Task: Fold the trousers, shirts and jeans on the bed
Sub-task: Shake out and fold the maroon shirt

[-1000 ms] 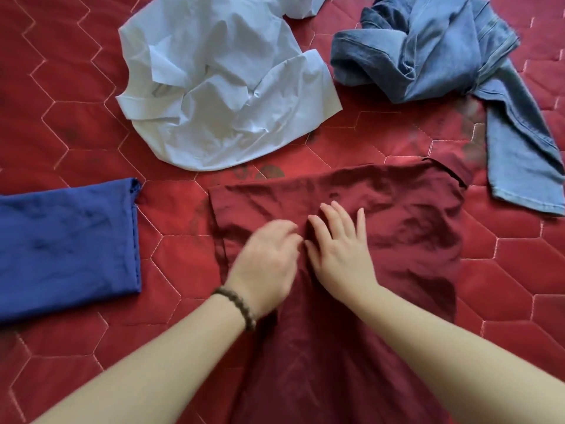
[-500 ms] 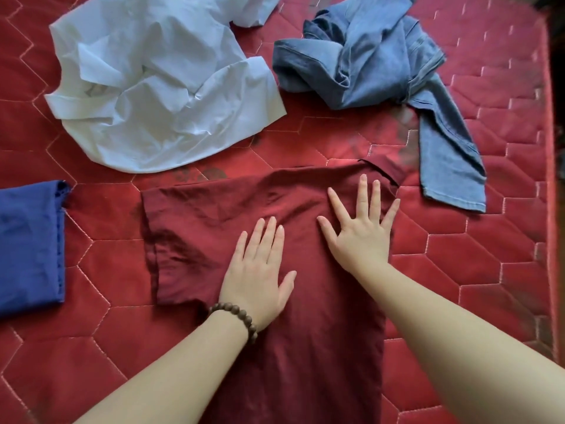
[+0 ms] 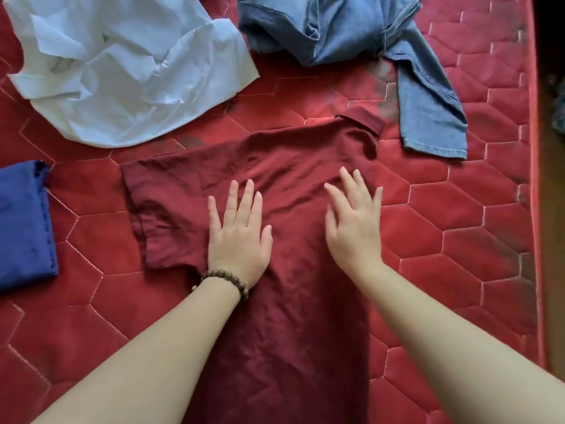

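Note:
A maroon shirt (image 3: 293,307) lies flat on the red quilted bed (image 3: 452,228), one short sleeve spread to the left, its right side folded in, its collar at the far right corner. My left hand (image 3: 238,234), with a bead bracelet on the wrist, rests flat on the shirt's chest, fingers apart. My right hand (image 3: 354,221) lies flat on the shirt's right part, fingers spread. A crumpled white shirt (image 3: 122,62) sits at the far left. Bunched light-blue jeans (image 3: 345,29) lie at the far right, one leg trailing toward me.
A folded dark-blue garment (image 3: 21,224) lies at the left edge of the view. The bed's right edge (image 3: 533,179) runs down the right side, with dark floor beyond it.
My hands went from bunched together on the shirt's middle to flat and apart, sliding outward over the cloth. The view shifted, so the left sleeve now shows fully.

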Available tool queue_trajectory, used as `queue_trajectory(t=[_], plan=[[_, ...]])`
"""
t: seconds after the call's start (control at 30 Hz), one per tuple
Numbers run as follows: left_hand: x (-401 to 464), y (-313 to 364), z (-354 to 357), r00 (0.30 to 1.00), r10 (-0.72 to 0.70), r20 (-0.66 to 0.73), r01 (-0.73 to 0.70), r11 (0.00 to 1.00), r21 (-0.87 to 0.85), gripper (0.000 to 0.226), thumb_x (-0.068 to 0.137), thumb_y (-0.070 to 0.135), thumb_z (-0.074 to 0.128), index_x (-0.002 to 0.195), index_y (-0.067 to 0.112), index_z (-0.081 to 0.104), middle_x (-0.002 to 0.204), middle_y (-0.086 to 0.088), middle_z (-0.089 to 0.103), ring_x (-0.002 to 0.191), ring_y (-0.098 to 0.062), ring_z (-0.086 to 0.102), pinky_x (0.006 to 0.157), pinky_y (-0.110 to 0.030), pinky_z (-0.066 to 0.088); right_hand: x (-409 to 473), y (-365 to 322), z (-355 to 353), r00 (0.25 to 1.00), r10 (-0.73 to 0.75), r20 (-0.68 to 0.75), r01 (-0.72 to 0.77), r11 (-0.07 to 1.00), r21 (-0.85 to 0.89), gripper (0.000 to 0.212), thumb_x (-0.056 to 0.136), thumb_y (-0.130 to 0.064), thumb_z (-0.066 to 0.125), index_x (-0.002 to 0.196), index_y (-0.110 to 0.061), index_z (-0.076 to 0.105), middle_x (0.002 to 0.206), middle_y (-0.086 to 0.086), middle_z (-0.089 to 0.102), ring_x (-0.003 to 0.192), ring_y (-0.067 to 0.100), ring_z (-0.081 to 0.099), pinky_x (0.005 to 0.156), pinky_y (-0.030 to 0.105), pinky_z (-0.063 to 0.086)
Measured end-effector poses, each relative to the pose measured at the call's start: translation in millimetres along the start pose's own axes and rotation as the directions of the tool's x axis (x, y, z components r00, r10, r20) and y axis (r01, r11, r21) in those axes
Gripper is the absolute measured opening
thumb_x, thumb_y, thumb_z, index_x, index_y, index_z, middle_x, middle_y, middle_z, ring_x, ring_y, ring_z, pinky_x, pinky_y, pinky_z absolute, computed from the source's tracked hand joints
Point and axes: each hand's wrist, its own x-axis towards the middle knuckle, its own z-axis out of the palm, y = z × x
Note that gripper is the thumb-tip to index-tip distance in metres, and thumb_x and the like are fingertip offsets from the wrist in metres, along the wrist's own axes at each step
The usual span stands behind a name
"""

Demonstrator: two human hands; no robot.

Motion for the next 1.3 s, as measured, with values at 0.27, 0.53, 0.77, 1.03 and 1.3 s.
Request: queue_trajectory(t=[0.27, 0.53, 0.77, 1.03, 1.3], plan=[[-79.8, -24.1, 14.5, 0.960, 0.211, 0.183, -0.215, 0.977, 0.001, 0.063, 0.097, 0.046, 0.033, 0.152, 0.019, 0.018, 0.159, -0.005, 0.012, 0.148, -0.023, 0.009, 0.120, -0.042, 0.008, -105.0, -19.5, 30.6, 0.964, 0.131, 0.231, -0.047, 0.941, -0.335, 0.056, 0.099, -0.045, 0.033, 0.151, -0.030, 0.023, 0.160, -0.001, 0.015, 0.148, 0.020, 0.008, 0.116, 0.058, -0.002], [-141.6, -6.4, 12.0, 0.947, 0.265, 0.182, -0.271, 0.963, 0.008, 0.063, 0.091, 0.040, 0.026, 0.148, 0.012, 0.031, 0.156, -0.014, 0.025, 0.145, -0.028, 0.021, 0.117, -0.048, 0.021, -179.8, -62.8, 30.6, 0.968, 0.056, 0.245, 0.014, 0.962, -0.273, 0.054, 0.097, -0.037, 0.034, 0.148, -0.019, 0.034, 0.158, 0.004, 0.024, 0.147, 0.024, 0.018, 0.114, 0.061, 0.014], [-195.1, -52.1, 15.9, 0.982, 0.045, 0.186, -0.065, 0.992, 0.106, 0.066, 0.092, 0.050, 0.020, 0.151, 0.022, 0.022, 0.159, -0.009, 0.017, 0.147, -0.026, 0.015, 0.118, -0.048, 0.012, -247.5, -28.1, 4.9, 0.922, 0.342, 0.184, -0.250, 0.886, -0.391, 0.062, 0.095, -0.046, 0.020, 0.151, -0.022, 0.026, 0.160, 0.004, 0.017, 0.148, 0.024, 0.013, 0.115, 0.061, 0.006], [-274.7, -17.0, 24.8, 0.954, 0.218, 0.205, -0.234, 0.971, 0.053, 0.064, 0.093, 0.048, 0.025, 0.151, 0.020, 0.025, 0.158, -0.010, 0.019, 0.146, -0.027, 0.017, 0.118, -0.048, 0.017, -319.2, -84.7, 19.1, 0.952, 0.083, 0.296, 0.006, 0.958, -0.288, 0.057, 0.096, -0.043, 0.034, 0.149, -0.023, 0.033, 0.157, 0.002, 0.024, 0.146, 0.023, 0.018, 0.116, 0.060, 0.009], [-330.0, -30.1, 25.2, 0.976, 0.128, 0.176, -0.144, 0.986, 0.083, 0.066, 0.091, 0.051, 0.027, 0.151, 0.024, 0.021, 0.158, -0.012, 0.016, 0.146, -0.030, 0.013, 0.118, -0.051, 0.012, -372.1, -86.1, 6.5, 0.956, 0.131, 0.264, -0.051, 0.956, -0.288, 0.058, 0.095, -0.042, 0.030, 0.149, -0.021, 0.030, 0.158, 0.005, 0.023, 0.146, 0.026, 0.018, 0.114, 0.062, 0.009]])
